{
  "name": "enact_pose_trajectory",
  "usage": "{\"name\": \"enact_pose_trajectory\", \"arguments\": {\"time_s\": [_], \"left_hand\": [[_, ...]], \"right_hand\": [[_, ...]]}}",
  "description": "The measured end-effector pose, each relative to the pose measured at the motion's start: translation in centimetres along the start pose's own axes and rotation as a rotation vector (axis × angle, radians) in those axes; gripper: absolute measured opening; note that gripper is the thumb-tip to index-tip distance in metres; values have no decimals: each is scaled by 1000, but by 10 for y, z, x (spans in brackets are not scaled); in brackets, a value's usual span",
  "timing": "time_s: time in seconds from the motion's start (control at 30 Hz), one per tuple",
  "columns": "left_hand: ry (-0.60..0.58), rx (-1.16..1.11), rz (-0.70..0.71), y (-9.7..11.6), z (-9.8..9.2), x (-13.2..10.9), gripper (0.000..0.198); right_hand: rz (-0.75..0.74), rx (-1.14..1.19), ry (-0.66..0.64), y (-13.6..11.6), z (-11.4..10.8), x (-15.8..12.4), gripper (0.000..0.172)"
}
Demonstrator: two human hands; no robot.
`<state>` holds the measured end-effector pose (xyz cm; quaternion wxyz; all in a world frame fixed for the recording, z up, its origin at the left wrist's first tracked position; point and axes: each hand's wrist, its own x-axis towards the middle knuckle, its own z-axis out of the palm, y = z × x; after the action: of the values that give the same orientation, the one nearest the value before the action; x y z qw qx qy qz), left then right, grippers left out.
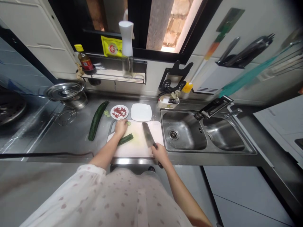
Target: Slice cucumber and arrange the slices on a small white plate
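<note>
A white cutting board (139,145) lies on the steel counter in front of me. My right hand (160,153) is closed round the handle of a cleaver (148,134), whose blade rests flat over the board. My left hand (121,126) is at the board's far left corner, fingers curled over cucumber slices (128,123). A cut cucumber piece (126,139) lies on the board just below that hand. A whole cucumber (97,119) lies on the counter to the left, with a few slices (107,113) by its far end.
Behind the board stand a small plate of red pieces (119,112) and a bare white square plate (141,112). A double sink (187,134) with a tap (213,107) is at the right. A lidded steel pot (67,94) is at the left, bottles on a shelf (113,75) behind.
</note>
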<state>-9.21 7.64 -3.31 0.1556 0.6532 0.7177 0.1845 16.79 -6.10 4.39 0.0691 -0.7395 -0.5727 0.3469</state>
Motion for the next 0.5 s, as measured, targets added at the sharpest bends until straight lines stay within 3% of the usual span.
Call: {"name": "enact_pose_trajectory", "arguments": {"time_s": [0.27,0.5], "left_hand": [[-34,35,3,-1,-1,-5,25],[18,-55,-19,0,-4,-15,26]], "right_hand": [[-22,-187,-12,-10,-5,-3,38],[-33,-171,-13,-12,-3,-7,36]]}}
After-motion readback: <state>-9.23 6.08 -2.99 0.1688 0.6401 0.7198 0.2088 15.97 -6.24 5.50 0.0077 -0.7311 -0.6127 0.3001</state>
